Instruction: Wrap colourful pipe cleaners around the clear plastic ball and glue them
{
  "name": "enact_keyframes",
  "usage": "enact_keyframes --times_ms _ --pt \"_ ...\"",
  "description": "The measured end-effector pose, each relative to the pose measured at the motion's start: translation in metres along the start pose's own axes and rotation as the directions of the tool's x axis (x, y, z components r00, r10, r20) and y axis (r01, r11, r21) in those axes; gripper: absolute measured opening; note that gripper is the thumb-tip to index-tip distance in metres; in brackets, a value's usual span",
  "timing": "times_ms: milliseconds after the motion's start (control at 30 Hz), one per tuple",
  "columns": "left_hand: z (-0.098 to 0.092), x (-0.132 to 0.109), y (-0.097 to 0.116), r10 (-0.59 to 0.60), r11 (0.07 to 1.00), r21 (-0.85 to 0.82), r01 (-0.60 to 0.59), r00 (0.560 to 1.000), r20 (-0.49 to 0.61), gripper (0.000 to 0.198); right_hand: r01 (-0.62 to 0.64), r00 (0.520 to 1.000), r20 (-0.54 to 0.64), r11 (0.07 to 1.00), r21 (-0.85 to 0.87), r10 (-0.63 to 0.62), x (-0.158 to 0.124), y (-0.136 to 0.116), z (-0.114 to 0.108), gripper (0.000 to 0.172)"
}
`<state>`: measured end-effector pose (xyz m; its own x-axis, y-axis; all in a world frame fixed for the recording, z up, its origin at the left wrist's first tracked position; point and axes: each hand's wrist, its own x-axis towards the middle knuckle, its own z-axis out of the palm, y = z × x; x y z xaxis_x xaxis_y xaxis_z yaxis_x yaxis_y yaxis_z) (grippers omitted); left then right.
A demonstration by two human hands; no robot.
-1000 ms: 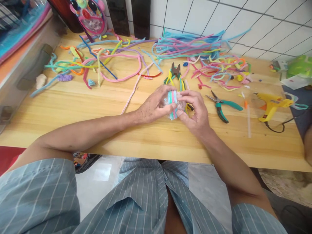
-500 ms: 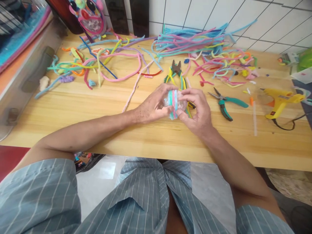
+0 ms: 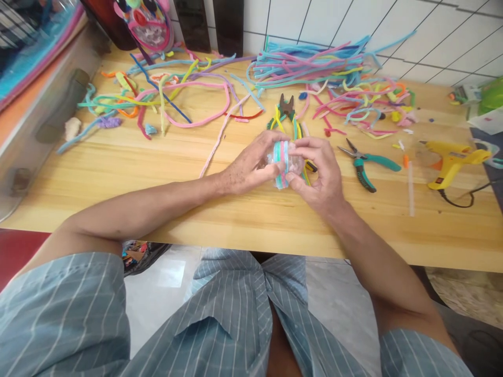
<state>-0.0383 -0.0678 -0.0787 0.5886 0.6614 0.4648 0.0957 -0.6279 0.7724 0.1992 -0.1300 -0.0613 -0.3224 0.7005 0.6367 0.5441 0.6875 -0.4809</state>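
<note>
Between both hands, above the table, is a clear crinkled plastic piece wrapped with teal, pink and light blue pipe cleaners (image 3: pixel 281 157). My left hand (image 3: pixel 255 165) grips its left side, thumb in front and fingers behind. My right hand (image 3: pixel 320 173) pinches the right side, with the fingers on top and the thumb below. Just behind the hands lie yellow-and-green-handled cutting pliers (image 3: pixel 286 107), their handles partly hidden by the fingers. To the right, teal-handled long-nose pliers (image 3: pixel 365 162) rest on the wood.
A bundle of pipe cleaners (image 3: pixel 306 65) lies along the tiled wall, with loose curled pieces (image 3: pixel 365 104) to its right and more (image 3: pixel 157 99) at left. A yellow glue gun (image 3: pixel 451 162) and a clear glue stick (image 3: pixel 411 188) are on the right. A plastic bin (image 3: pixel 51 110) stands at left.
Both hands keep their hold on the wrapped plastic piece, which is turned very slightly. The whole view has shifted a little; the things on the table stay in place.
</note>
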Motion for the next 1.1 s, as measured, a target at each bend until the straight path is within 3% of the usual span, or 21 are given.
enact_keyframes --times_ms 333,667,1100 --pt "0.0026 0.0028 0.0016 0.039 0.999 0.026 -0.039 0.999 -0.015 0.062 0.007 1.000 0.029 1.000 -0.019 -0.007 -0.0006 -0.0024 -0.0002 0.045" --pt "-0.0005 -0.0004 0.0046 -0.043 0.999 -0.027 0.042 0.999 -0.018 0.064 0.055 0.998 0.022 0.998 -0.011 -0.055 -0.0010 -0.0004 -0.0015 0.060" --pt "0.0030 -0.0030 0.0034 -0.005 1.000 -0.012 0.004 0.999 -0.044 0.061 0.026 0.999 0.029 1.000 -0.007 -0.025 -0.0012 -0.0001 -0.0016 0.055"
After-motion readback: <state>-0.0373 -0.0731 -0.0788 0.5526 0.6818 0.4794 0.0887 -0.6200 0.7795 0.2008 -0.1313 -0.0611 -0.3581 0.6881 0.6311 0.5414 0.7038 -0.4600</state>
